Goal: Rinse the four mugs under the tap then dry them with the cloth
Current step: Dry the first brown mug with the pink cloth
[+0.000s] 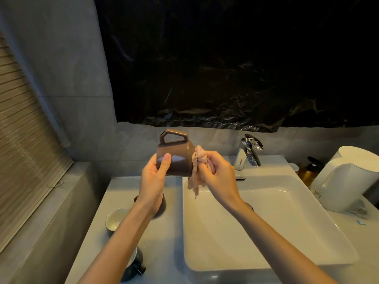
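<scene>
Head view: left grip (152, 179) holds brown mug (174, 158) sideways, handle up, above counter (123, 191) by sink (287, 232) left rim, right grip (217, 173) clutches pink cloth (196, 171) touching mug's right end.

The light is dim and warm all over. The white basin (266, 222) is the brightest area, evenly lit, with only soft shade along its left wall. Above the basin, a black sheet (225, 68) swallows most of the light and shows only faint creased glints. Behind the basin, the chrome tap (251, 152) carries sharp glare. Up and left of the basin, the mug (176, 160) bears a pale highlight on its glaze, and the cloth (196, 173) beside it is slightly blurred. Far left of the basin, the blind (24, 140) and the wall lines lean and bow from wide-angle distortion.
</scene>
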### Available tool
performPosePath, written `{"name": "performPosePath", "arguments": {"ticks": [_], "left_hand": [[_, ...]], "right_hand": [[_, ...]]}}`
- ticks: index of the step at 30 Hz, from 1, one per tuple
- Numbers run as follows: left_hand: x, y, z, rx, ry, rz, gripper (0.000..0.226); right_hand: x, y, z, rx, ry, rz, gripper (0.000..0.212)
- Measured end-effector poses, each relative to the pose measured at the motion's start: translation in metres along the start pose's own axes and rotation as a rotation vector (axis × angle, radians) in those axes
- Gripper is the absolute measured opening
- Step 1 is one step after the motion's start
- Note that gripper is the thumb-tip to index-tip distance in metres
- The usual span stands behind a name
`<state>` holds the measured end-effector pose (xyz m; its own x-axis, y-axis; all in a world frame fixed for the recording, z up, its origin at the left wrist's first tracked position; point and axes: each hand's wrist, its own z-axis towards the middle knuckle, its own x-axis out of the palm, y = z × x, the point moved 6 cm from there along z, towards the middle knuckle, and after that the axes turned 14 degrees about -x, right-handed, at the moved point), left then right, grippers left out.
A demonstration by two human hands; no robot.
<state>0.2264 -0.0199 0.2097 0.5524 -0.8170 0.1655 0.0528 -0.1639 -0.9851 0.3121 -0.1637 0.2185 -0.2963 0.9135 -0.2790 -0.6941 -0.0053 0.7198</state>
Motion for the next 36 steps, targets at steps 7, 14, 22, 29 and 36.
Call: {"name": "performPosePath", "arguments": {"ticks": [7, 14, 22, 29, 36], "left_hand": [[-0.002, -0.008, -0.003, 0.044, 0.026, -0.023, 0.019], [-0.020, -0.017, -0.002, 0.091, -0.069, 0.107, 0.012], [-0.011, -0.020, -0.014, 0.165, 0.146, 0.418, 0.017], [-0.014, -0.022, -0.005, 0.167, 0.048, 0.590, 0.014], [-0.020, -0.007, -0.011, -0.111, -0.160, 0.263, 0.012]], "right_hand": [[0.000, -0.001, 0.017, 0.033, 0.021, -0.016, 0.018], [-0.001, 0.009, 0.010, 0.065, 0.286, 0.034, 0.011], [0.000, 0.033, 0.035, -0.063, 0.441, 0.046, 0.027], [0.002, 0.021, 0.031, -0.017, 0.343, 0.076, 0.017], [-0.002, 0.005, 0.021, 0.004, 0.182, -0.090, 0.009]]}}
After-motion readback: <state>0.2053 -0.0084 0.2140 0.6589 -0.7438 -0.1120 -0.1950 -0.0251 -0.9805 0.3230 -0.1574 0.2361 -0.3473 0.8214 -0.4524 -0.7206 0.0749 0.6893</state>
